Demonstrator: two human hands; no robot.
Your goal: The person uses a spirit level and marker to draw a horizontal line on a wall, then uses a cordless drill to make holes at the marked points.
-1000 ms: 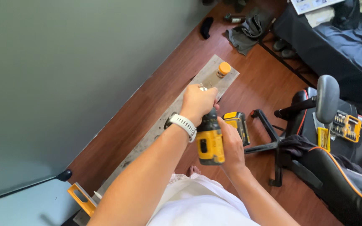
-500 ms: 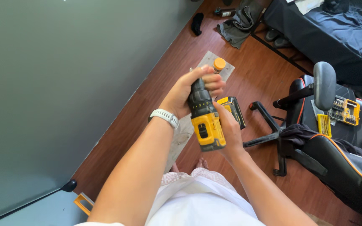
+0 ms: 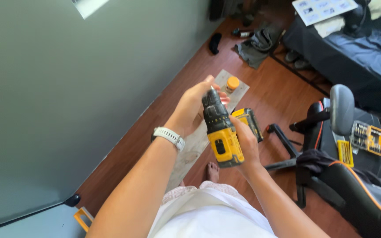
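- Leftmost, the left hand [image 3: 193, 107] is wrapping its fingers around the chuck at the drill [image 3: 220, 130] nose, apparently steadying it.
- Rightward, the right hand [image 3: 244, 143] is gripping the yellow drill's handle, holding it chest-high above the floor board [image 3: 199, 141].

Open yellow-and-black bit case [image 3: 367, 137] on the chair seat, white printed sheet [image 3: 324, 9] on the dark bed

grey-green wall [image 3: 67, 88] | wood floor [image 3: 283, 97] | gaming chair [image 3: 353, 176] | dark bed [image 3: 353, 53]
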